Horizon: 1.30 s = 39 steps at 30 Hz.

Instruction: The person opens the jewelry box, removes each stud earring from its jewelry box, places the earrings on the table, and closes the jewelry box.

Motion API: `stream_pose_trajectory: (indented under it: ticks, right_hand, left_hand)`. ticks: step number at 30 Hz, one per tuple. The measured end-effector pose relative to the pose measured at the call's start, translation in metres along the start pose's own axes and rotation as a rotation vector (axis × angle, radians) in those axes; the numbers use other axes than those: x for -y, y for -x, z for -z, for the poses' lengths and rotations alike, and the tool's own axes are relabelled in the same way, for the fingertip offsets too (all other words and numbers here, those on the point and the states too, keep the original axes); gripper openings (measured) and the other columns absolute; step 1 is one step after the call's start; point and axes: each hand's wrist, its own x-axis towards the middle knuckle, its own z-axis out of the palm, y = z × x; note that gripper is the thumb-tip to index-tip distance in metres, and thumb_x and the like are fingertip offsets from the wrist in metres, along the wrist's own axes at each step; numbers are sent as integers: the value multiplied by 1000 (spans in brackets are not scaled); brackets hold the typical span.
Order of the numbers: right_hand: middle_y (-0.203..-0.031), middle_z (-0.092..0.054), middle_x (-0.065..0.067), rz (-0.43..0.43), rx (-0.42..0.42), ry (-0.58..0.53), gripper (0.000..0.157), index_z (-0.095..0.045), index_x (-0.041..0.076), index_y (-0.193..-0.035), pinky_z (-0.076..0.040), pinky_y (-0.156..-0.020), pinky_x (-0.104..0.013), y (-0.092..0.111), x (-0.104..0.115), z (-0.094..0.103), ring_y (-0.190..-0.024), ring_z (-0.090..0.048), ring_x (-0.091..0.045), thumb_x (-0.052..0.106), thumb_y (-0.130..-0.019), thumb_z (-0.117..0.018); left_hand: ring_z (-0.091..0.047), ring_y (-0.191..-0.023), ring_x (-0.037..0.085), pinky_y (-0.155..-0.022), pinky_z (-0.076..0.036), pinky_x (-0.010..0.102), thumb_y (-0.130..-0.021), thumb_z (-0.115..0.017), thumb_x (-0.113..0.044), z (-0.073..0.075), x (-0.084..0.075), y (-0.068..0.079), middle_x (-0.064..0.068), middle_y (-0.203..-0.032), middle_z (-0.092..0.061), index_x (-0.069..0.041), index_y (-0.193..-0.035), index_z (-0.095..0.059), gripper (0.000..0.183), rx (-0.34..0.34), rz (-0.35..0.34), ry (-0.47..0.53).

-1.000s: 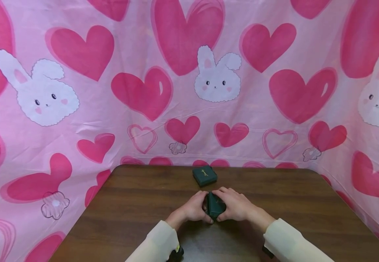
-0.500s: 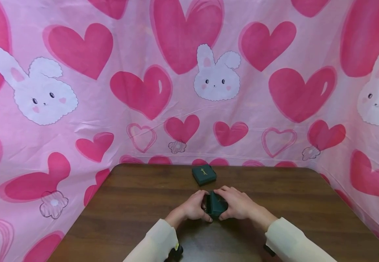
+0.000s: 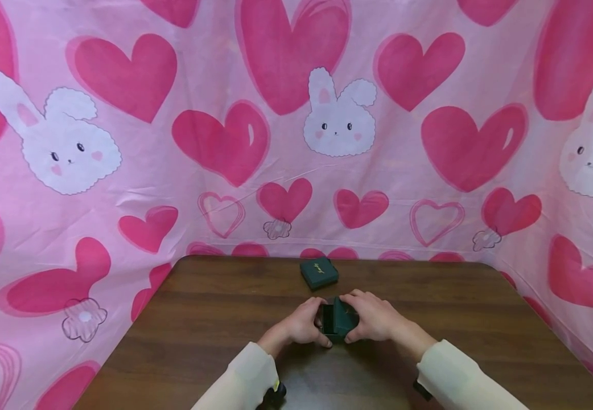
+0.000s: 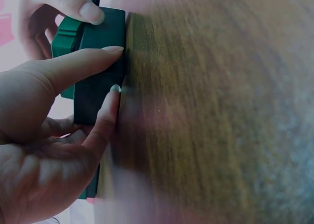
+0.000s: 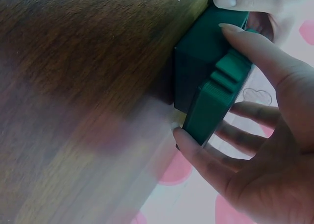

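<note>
A dark green box (image 3: 329, 322) stands on the table between both hands, its dark inside showing at the left. My left hand (image 3: 303, 324) grips the box body (image 4: 95, 101) from the left, thumb along its near side. The green lid (image 3: 346, 319) leans up toward the right, tilted over the box. My right hand (image 3: 375, 318) holds this lid at its edges; in the right wrist view the lid (image 5: 208, 113) has a ribbed band along its side. The right thumb (image 5: 235, 33) also lies by the box body. What the box holds cannot be made out.
A flat, square dark green piece (image 3: 319, 273) with gold lettering lies farther back on the brown wooden table (image 3: 225, 290). Behind the table hangs a pink cloth (image 3: 286, 165) printed with hearts and rabbits.
The right hand has moved slightly right with the lid, and the gap between lid and box has widened, showing more of the dark inside. The left hand has hardly moved.
</note>
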Motion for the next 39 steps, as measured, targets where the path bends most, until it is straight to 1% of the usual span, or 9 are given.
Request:
stream_pose_trajectory:
  ticks: [5,13,24,32,39]
  right_hand:
    - [-123,-61,-6,-40,-20,8,84,-61,10,-138,-53,-85,-58,0,-1,0,-104,-55,-26,37,-66,-96]
    - [-125,-61,-8,-58,-10,0,84,-61,10,-138,-51,-88,-61,3,-1,1,-106,-56,-27,37,-67,-95]
    - [-127,-60,-7,-62,-19,-30,86,-60,10,-140,-49,-92,-62,9,-10,4,-112,-55,-28,34,-66,-96]
    - [-125,-60,-7,-52,-33,-18,86,-60,9,-139,-51,-89,-61,12,-17,4,-109,-55,-28,34,-65,-96]
    - [-127,-61,-8,-70,-44,-6,87,-60,9,-139,-51,-88,-62,16,-21,5,-109,-56,-28,34,-64,-97]
  left_hand:
    - [-51,-94,20,-83,-50,33,-70,-93,-3,0,2,-2,5,-108,-51,-6,-130,-52,72,-3,-1,-2]
    - [-51,-97,21,-87,-50,35,-72,-92,-3,0,2,0,6,-111,-52,-6,-130,-52,71,12,1,13]
    - [-51,-94,20,-84,-48,33,-71,-93,-5,0,3,-1,5,-109,-52,-5,-131,-53,72,6,-15,-5]
    - [-51,-93,19,-82,-47,33,-70,-94,-4,-1,3,0,5,-108,-52,-3,-130,-53,73,-1,-20,0]
    - [-51,-93,18,-82,-46,33,-70,-93,-4,0,2,1,3,-108,-52,-5,-131,-52,74,-5,-19,7]
